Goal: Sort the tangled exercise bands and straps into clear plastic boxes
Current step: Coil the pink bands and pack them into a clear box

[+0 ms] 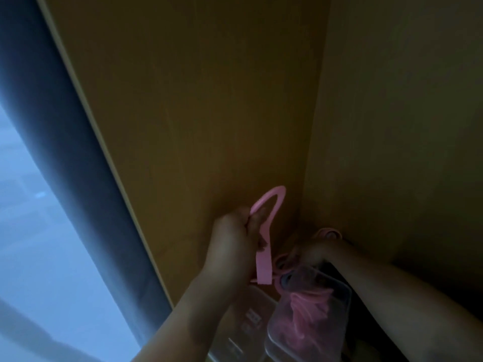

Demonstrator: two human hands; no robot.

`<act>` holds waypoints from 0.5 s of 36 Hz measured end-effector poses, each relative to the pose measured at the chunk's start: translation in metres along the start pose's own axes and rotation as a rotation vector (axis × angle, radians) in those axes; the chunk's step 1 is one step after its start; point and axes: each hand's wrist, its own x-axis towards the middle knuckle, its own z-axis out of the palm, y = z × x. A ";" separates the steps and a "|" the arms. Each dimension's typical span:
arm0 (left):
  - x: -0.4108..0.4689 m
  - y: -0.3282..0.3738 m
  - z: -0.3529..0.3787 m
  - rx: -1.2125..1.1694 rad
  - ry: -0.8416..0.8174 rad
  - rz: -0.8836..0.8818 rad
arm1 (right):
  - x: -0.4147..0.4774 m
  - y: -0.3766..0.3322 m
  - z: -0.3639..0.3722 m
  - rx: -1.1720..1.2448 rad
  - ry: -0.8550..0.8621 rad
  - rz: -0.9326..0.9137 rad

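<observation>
A flat pink band [264,269] arches up in a loop from the left hand [232,244], its free end hanging straight down. More pink loops [329,233] bunch at the right hand [311,253], apparently gripped there in the dim light. Below, a clear box [346,304] holds heaped pink bands [311,301], with a second clear box [243,333] just beside it on the left.

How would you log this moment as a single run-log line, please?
left hand: grips pink band | right hand: holds pink straps at clear box
</observation>
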 end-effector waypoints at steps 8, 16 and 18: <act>0.009 -0.004 0.004 -0.035 -0.021 -0.011 | -0.007 -0.008 -0.003 0.165 -0.037 -0.011; 0.020 0.000 0.012 -0.156 -0.030 -0.050 | -0.020 -0.003 -0.028 0.432 0.426 -0.148; 0.026 0.004 0.016 -0.245 -0.041 -0.080 | -0.030 -0.003 -0.044 0.574 0.605 -0.171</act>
